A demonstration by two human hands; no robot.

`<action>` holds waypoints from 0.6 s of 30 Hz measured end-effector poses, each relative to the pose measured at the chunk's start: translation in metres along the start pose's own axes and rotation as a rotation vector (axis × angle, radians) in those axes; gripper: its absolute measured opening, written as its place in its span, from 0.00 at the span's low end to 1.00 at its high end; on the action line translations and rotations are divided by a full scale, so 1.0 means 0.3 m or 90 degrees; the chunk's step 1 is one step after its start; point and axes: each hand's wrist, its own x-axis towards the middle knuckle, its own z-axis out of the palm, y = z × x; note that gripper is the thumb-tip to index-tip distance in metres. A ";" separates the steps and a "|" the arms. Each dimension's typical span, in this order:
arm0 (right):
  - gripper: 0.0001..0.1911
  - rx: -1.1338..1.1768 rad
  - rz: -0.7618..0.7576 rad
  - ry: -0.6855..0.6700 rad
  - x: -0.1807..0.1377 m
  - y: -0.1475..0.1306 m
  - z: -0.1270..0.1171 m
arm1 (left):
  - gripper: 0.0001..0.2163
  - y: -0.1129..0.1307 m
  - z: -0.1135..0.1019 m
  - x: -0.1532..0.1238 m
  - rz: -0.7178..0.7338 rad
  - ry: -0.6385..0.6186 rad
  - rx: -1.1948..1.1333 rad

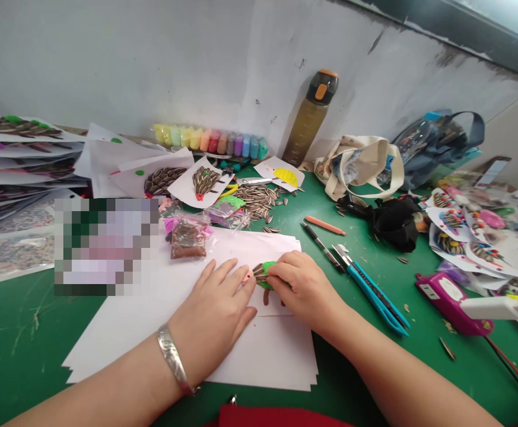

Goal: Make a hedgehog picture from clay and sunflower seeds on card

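Note:
On a stack of white paper lies a small animal figure of green clay, with a pink snout, short brown legs and a few striped sunflower seeds on its body. My left hand rests on the sheets from the left, fingers stretched out, their tips beside the pink snout. My right hand is closed in a pinch over the figure's right side. Whatever sits between those fingertips is hidden. Behind the hands are a bag of brown clay and a pile of loose sunflower seeds.
To the right lie an orange stick, a black pen, blue tweezers and a magenta device. Finished seed pictures and a clay set stand behind, near a bottle. A blurred rectangle lies left.

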 end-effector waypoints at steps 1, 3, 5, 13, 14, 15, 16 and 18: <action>0.12 0.001 -0.003 0.003 0.001 0.001 0.005 | 0.16 0.000 0.001 0.000 0.000 0.001 0.000; 0.13 0.001 -0.009 0.009 0.002 0.002 0.013 | 0.16 0.001 0.003 0.001 -0.001 0.002 0.001; 0.13 0.000 -0.011 0.013 0.002 0.002 0.018 | 0.15 0.003 0.005 0.001 -0.003 0.003 0.004; 0.10 0.030 -0.008 0.010 0.002 0.006 -0.011 | 0.17 -0.004 -0.015 0.002 0.017 -0.007 -0.005; 0.10 0.033 -0.005 0.010 0.002 0.007 -0.016 | 0.18 -0.006 -0.017 0.002 0.019 -0.005 -0.007; 0.11 0.033 0.000 0.009 0.003 0.008 -0.019 | 0.19 -0.007 -0.018 0.002 0.021 -0.002 -0.009; 0.11 0.031 0.003 0.008 0.003 0.009 -0.021 | 0.20 -0.007 -0.018 0.001 0.022 0.003 -0.010; 0.12 0.026 0.003 0.003 0.003 0.007 -0.017 | 0.20 -0.007 -0.013 0.001 0.020 0.009 -0.009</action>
